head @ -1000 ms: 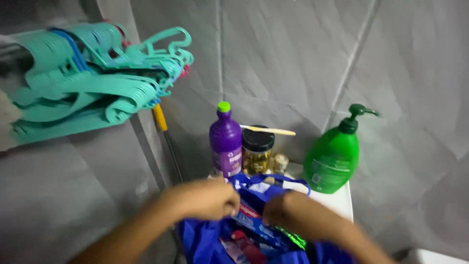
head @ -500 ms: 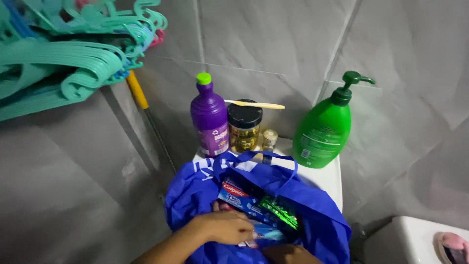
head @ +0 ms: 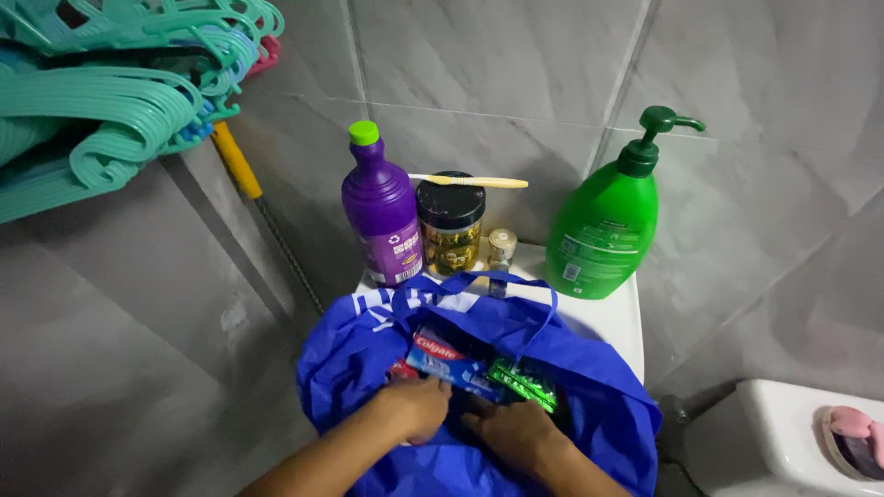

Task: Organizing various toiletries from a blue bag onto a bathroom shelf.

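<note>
Both hands, left (head: 412,408) and right (head: 514,431), reached inside the blue fabric bag (head: 368,345), fingers curled around boxed toothpaste (head: 448,362); exact grip unclear. Unpacking step, judged; next needs firm hold.

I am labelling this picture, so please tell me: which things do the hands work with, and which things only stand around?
In hand:
left hand and right hand, both inside the blue bag
toothpaste box
green packet

Standing around:
purple bottle
dark-lidded jar
green pump bottle
teal hangers
white ledge
</note>
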